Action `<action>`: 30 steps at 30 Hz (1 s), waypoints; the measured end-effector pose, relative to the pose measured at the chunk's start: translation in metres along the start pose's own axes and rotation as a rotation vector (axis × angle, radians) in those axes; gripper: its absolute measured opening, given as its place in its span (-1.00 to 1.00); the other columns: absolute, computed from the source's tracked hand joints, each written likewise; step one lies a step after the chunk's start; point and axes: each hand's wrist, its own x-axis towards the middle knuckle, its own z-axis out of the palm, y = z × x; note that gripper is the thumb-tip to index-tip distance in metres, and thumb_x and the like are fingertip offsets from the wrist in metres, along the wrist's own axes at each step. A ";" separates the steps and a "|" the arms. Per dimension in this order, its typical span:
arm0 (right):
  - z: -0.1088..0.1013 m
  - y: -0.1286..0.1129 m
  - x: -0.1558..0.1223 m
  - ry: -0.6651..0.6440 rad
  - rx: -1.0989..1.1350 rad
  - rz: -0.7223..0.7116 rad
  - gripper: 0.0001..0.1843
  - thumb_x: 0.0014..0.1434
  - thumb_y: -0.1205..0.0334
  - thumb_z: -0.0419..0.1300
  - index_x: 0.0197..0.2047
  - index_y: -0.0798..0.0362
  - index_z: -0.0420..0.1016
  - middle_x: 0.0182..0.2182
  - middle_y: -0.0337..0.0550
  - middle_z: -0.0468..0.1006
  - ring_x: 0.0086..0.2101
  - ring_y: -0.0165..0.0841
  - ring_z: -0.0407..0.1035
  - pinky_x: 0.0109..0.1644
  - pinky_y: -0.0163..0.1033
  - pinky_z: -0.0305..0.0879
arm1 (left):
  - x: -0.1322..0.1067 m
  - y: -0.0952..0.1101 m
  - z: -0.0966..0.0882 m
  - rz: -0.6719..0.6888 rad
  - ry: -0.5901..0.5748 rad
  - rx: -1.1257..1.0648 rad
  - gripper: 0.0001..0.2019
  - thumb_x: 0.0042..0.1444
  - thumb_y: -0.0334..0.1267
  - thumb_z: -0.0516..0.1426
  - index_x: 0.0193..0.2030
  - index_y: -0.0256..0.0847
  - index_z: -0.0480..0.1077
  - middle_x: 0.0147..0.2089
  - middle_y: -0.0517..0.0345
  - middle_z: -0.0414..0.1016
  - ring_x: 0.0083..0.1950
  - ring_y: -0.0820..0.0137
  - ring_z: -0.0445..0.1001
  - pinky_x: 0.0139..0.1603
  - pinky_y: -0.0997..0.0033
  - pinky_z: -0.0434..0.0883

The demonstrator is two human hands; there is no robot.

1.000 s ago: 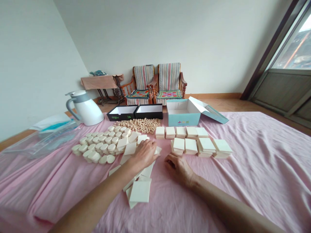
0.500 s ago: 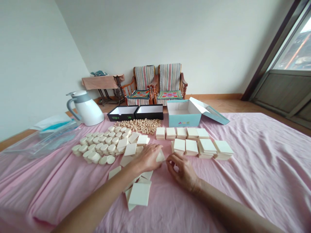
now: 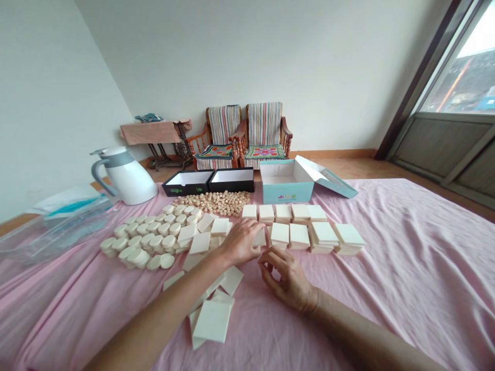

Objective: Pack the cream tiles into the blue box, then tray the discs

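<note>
My left hand (image 3: 243,242) has its fingers closed round a pale square wooden tile (image 3: 259,237), at the left end of the front row of tile stacks (image 3: 299,237). My right hand (image 3: 289,278) rests just in front and to the right, fingers curled in with thumb and index close together; nothing shows in them. Loose square tiles (image 3: 212,320) overlap in a spread beneath and before my left forearm, which hides some of them. Left of these stand several piles of round wooden discs (image 3: 149,238).
Small wooden beads (image 3: 222,202) lie heaped before two black boxes (image 3: 231,181). A light blue box (image 3: 286,190) and its tilted lid (image 3: 328,179) stand behind the stacks. A white jug (image 3: 129,178) and clear plastic packaging (image 3: 58,224) are at left. Pink cloth (image 3: 402,247) covers the table.
My left hand has moved slightly away from me with the tile, toward the left end of the front row. The right hand stays curled nearby. The view has shifted a little right.
</note>
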 end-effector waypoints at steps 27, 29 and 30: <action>0.002 0.004 0.001 -0.102 -0.032 0.102 -0.87 0.11 0.46 0.05 -0.34 0.06 0.33 -0.42 -0.19 0.37 -0.46 -0.46 0.25 -0.37 -0.37 0.18 | -0.037 -0.002 -0.023 -0.223 -0.161 0.179 -0.75 -0.10 -0.30 0.18 -0.22 -0.20 0.34 -0.21 0.03 0.46 -0.11 0.15 0.44 -0.10 0.24 0.37; 0.002 0.004 0.001 -0.106 -0.032 0.094 -0.87 0.11 0.46 0.04 -0.33 0.06 0.33 -0.42 -0.19 0.37 -0.45 -0.46 0.25 -0.36 -0.36 0.18 | -0.032 -0.002 -0.027 -0.221 -0.124 0.175 -0.67 -0.08 -0.28 0.19 -0.12 -0.22 0.33 -0.12 -0.01 0.46 -0.03 0.14 0.41 -0.02 0.22 0.35; 0.002 0.004 0.001 -0.107 -0.033 0.092 -0.87 0.11 0.46 0.04 -0.33 0.06 0.33 -0.41 -0.19 0.38 -0.45 -0.46 0.25 -0.36 -0.36 0.18 | -0.028 -0.002 -0.028 -0.211 -0.096 0.167 -0.62 -0.08 -0.27 0.19 -0.07 -0.22 0.32 -0.08 -0.02 0.44 0.01 0.15 0.39 0.03 0.21 0.33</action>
